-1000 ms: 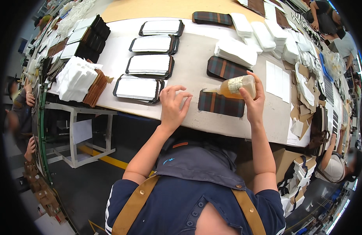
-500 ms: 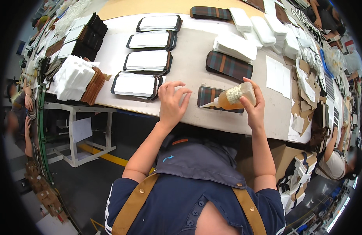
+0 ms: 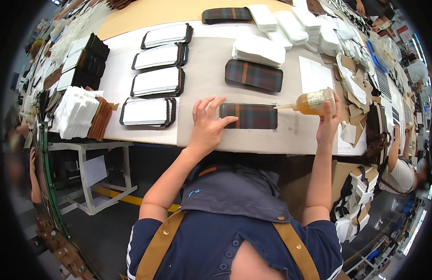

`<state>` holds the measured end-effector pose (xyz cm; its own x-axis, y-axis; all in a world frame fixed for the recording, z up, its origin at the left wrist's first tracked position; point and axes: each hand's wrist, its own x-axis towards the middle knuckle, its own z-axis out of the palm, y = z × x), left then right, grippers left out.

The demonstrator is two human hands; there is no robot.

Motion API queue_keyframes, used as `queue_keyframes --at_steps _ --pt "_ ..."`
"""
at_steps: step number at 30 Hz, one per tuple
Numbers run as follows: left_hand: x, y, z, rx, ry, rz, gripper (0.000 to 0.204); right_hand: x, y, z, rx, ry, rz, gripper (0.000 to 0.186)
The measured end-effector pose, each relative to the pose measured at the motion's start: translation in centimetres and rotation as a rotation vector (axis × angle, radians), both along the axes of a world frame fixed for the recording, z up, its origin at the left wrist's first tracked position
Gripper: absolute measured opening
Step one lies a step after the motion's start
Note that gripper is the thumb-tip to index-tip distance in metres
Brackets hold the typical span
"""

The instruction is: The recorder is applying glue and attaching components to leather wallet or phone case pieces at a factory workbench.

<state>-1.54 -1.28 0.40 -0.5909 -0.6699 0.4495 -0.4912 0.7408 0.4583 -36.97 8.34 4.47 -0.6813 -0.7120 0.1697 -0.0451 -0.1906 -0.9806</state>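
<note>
A single dark plaid panel [image 3: 253, 116] with rounded corners lies flat near the front edge of the table. My left hand [image 3: 208, 122] is open at its left end, fingers apart, with the thumb reaching over the panel's edge. In my right hand [image 3: 330, 117] is a squeeze bottle [image 3: 313, 101] of amber liquid, tipped on its side. Its thin pale nozzle points left, and the tip is at the panel's upper right corner; whether it touches cannot be seen. Farther back sits a stack of similar plaid panels [image 3: 254, 76].
To the left stand stacks of white-topped, dark-edged panels [image 3: 155, 82], white pads [image 3: 78, 112] and brown pieces [image 3: 102, 118]. White pads [image 3: 259, 50] are piled at the back. White paper strips [image 3: 314, 74] and brown card scraps [image 3: 358, 109] lie right. Another person [image 3: 400, 175] works at far right.
My right hand has carried the bottle rightward, taking the nozzle from the panel's left part to its upper right corner. My left hand has come to the panel's left end. The view has shifted.
</note>
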Motion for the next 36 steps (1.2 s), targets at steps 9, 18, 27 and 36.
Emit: queue_keyframes --at_steps 9,18,27,36 --pt "-0.3 0.2 -0.5 -0.033 -0.066 0.027 0.039 -0.2 -0.4 -0.6 0.028 0.134 0.046 0.065" --pt "-0.4 0.1 -0.6 -0.037 -0.071 0.032 0.04 -0.2 1.5 -0.1 0.068 0.234 0.073 0.069" --pt "-0.4 0.0 -0.2 0.013 -0.039 0.025 0.043 1.0 7.7 -1.4 0.045 -0.276 -0.043 0.057" --pt "0.7 -0.2 -0.5 0.136 0.322 0.223 0.042 8.3 12.6 -3.7 0.031 -0.148 -0.25 0.061"
